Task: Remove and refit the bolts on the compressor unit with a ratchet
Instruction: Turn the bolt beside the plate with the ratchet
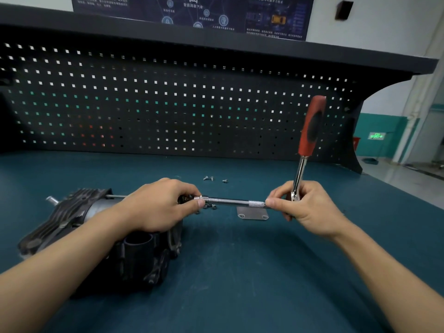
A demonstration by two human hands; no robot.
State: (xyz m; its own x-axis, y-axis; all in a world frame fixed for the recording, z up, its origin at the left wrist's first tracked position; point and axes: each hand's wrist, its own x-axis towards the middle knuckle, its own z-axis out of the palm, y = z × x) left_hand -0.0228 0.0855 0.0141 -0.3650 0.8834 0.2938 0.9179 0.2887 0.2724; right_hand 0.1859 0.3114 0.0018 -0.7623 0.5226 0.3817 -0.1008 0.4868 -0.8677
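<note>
Head view over a teal bench [240,272]. Shows the compressor unit [79,224] lying at left, with a long extension bar [230,201] running level from its right end to the ratchet [312,126]. Probably turning a bolt, hidden behind fingers. For a clean turn: keep the bar square to the bolt, steady the socket end, swing the red handle in short arcs. Shows the left hand [156,207] resting on the unit, fingers curled, pinching the bar's socket end. Shows the right hand [305,207] gripping the ratchet's head, with the handle pointing up. Also shows loose bolts [211,178] lying beyond the bar.
</note>
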